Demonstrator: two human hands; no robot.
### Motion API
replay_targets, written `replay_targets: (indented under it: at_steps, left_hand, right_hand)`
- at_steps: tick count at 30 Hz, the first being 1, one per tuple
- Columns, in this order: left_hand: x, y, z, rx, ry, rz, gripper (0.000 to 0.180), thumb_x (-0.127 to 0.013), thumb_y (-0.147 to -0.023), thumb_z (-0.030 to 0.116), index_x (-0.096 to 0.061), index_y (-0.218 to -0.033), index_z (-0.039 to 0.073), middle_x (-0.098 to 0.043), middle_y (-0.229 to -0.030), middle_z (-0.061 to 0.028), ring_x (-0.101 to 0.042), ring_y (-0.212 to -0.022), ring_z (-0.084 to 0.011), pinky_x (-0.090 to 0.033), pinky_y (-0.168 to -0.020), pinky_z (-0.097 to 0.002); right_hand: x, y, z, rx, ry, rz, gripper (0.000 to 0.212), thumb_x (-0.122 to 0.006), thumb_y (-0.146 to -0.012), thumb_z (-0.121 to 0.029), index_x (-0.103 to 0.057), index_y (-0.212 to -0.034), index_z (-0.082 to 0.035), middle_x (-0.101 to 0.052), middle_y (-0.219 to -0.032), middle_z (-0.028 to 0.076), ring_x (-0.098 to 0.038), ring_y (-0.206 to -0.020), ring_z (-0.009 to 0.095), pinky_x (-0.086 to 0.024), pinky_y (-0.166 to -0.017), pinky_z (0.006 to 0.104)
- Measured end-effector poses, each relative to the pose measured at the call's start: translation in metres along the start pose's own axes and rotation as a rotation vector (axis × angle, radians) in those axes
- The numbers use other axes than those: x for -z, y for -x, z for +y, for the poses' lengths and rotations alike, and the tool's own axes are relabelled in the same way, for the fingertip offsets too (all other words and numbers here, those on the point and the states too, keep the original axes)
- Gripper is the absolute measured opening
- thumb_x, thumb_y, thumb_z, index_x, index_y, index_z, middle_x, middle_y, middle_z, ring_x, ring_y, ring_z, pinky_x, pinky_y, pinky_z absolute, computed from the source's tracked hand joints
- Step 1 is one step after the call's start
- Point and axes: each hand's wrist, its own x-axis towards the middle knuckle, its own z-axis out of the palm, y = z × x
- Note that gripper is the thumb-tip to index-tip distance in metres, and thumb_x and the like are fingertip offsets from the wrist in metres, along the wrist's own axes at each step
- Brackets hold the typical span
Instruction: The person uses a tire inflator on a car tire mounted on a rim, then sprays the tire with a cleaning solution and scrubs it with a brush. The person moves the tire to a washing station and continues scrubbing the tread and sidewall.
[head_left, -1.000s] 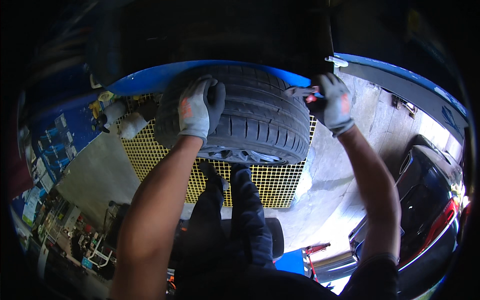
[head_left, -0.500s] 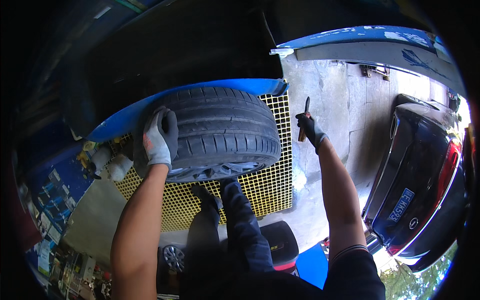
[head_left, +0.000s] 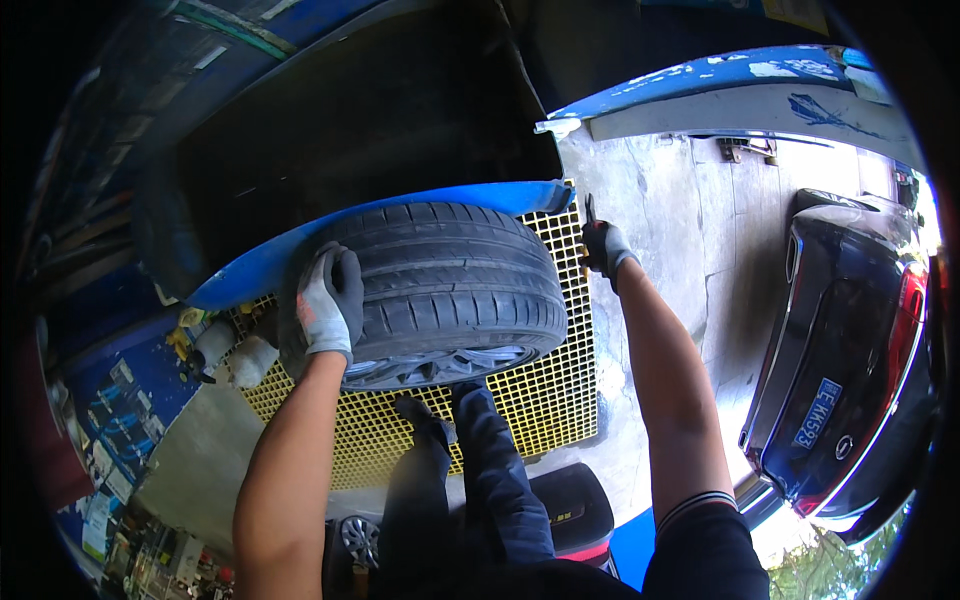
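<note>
Slim tool (head_left: 589, 208), clamped in the fingers of the right hand (head_left: 608, 248), has swung clear of the tyre (head_left: 455, 270) above yellow grating (head_left: 556, 400); if the left hand (head_left: 328, 300), grip unclear, slackens, the tyre might turn.

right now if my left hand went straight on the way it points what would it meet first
Your left hand, on the tyre, would probably meet the blue rim beyond it first; depth is unclear.

Head-worn left-side fisheye view, facing steeply down, black treaded rubber tyre (head_left: 450, 285) near, yellow square-mesh floor grating (head_left: 545, 408) farther below
</note>
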Motion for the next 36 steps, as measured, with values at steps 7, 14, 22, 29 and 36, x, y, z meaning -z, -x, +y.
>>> replay_targets:
  at_steps: [7,14,22,29,36]
  left_hand:
    - [0.002,0.002,0.005,-0.083,-0.132,0.027,0.035,-0.052,-0.108,0.01,-0.075,-0.135,0.008,-0.073,-0.144,-0.0114,-0.067,-0.134,-0.0316,-0.051,-0.117,-0.0369]
    - [0.002,0.004,0.01,-0.163,-0.139,0.103,0.026,-0.064,-0.102,0.014,-0.078,-0.123,0.007,-0.075,-0.136,-0.0134,-0.07,-0.126,-0.0351,-0.055,-0.112,-0.0406]
    - [0.004,0.002,0.017,-0.159,-0.109,0.111,0.023,-0.068,-0.099,0.012,-0.078,-0.119,0.006,-0.076,-0.132,-0.0127,-0.071,-0.124,-0.0348,-0.055,-0.111,-0.0414]
    - [0.005,0.001,0.02,-0.197,-0.119,0.104,0.025,-0.07,-0.097,0.013,-0.077,-0.12,0.007,-0.075,-0.133,-0.013,-0.071,-0.122,-0.0362,-0.056,-0.108,-0.0439]
    - [0.003,-0.001,0.022,-0.21,-0.069,0.14,0.02,-0.073,-0.097,0.014,-0.077,-0.114,0.005,-0.077,-0.127,-0.013,-0.073,-0.117,-0.0366,-0.058,-0.104,-0.0454]
  right_hand:
    - [-0.002,0.049,-0.035,0.368,-0.027,0.057,0.037,-0.07,-0.104,-0.026,-0.071,-0.139,-0.015,-0.073,-0.099,0.001,-0.069,-0.071,0.017,-0.045,-0.052,0.0307]
    - [-0.028,0.069,-0.155,0.826,-0.319,-0.009,0.024,-0.066,-0.111,-0.011,-0.074,-0.131,-0.002,-0.071,-0.104,-0.001,-0.061,-0.091,0.009,-0.05,-0.085,0.028]
    - [-0.093,0.021,-0.255,0.884,0.141,-0.043,0.007,-0.067,-0.109,-0.008,-0.073,-0.112,-0.004,-0.071,-0.109,0.004,-0.061,-0.097,0.017,-0.05,-0.096,0.0281]
    - [-0.119,-0.026,-0.267,0.389,-0.424,-0.058,0.033,-0.06,-0.111,-0.025,-0.068,-0.133,-0.002,-0.07,-0.136,0.018,-0.066,-0.126,0.031,-0.048,-0.112,0.0339]
    - [-0.11,-0.048,-0.255,0.537,0.987,0.568,0.051,-0.064,-0.109,-0.046,-0.076,-0.135,-0.004,-0.074,-0.141,0.02,-0.07,-0.132,0.04,-0.054,-0.11,0.0461]
